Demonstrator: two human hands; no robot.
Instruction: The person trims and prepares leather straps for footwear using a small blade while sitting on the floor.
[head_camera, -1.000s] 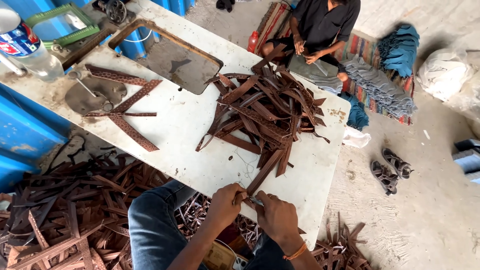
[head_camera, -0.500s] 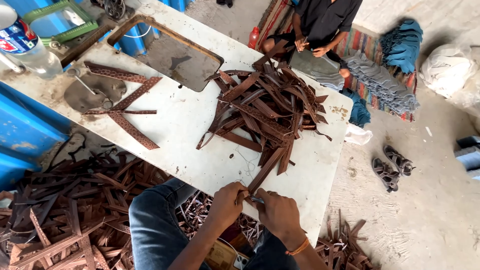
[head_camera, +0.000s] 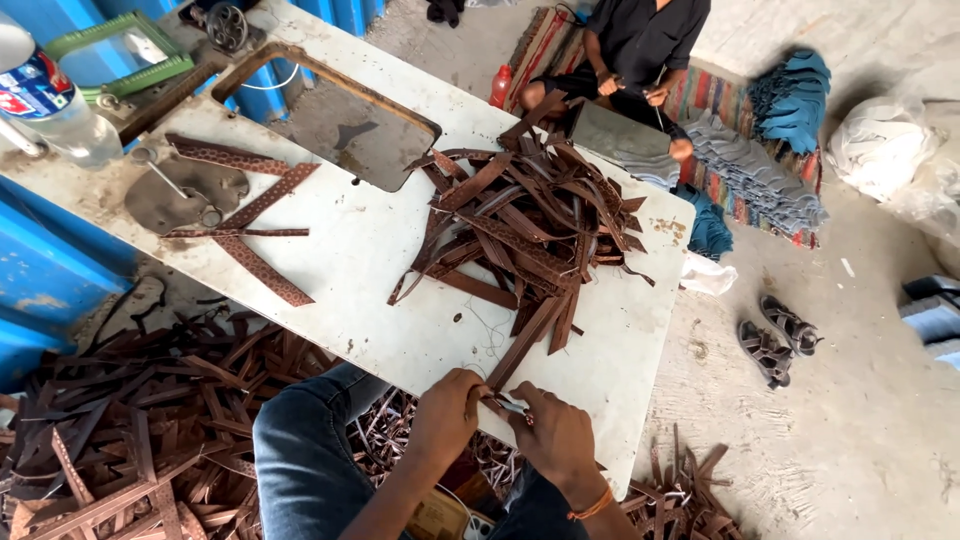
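Observation:
My left hand (head_camera: 447, 410) and my right hand (head_camera: 553, 432) meet at the near edge of a white table (head_camera: 380, 290). Both pinch the near end of a brown leather strap (head_camera: 525, 345) that runs up toward a heap of brown straps (head_camera: 530, 215) in the table's middle. A small metal piece shows between my fingers; I cannot tell what it is. My knee in blue jeans (head_camera: 300, 450) sits under the left hand.
Several loose straps (head_camera: 250, 215) lie at the table's left by a metal plate (head_camera: 180, 195) and a plastic bottle (head_camera: 50, 100). Brown straps (head_camera: 130, 430) cover the floor at left. Another person (head_camera: 640, 50) sits beyond the table beside stacked blue-grey pieces (head_camera: 760, 170). Sandals (head_camera: 775, 335) lie at right.
Both hands stay together on the strap's end at the table edge, shifting only slightly. The pile and the seated person look the same.

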